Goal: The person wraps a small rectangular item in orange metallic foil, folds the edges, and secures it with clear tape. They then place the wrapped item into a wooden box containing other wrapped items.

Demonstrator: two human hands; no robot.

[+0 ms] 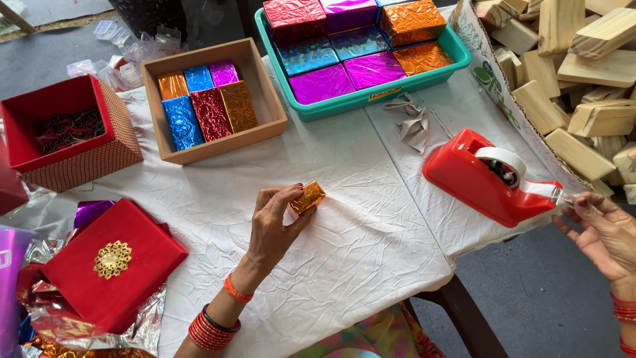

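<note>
My left hand (277, 222) rests on the white cloth (358, 252) and grips a small block wrapped in shiny orange-gold foil (308, 197), held down on the table. My right hand (599, 232) is at the right edge, fingers pinching the clear tape end (560, 194) that comes off a red tape dispenser (480, 178). The dispenser sits on the table's right side, its white tape roll (501, 160) on top.
A wooden box (262, 99) of foil-wrapped blocks and a teal tray (371, 96) of larger wrapped blocks stand at the back. An open red box (106, 116) and a red lid with a gold ornament (112, 262) lie left. Bare wooden blocks (583, 79) pile up on the right.
</note>
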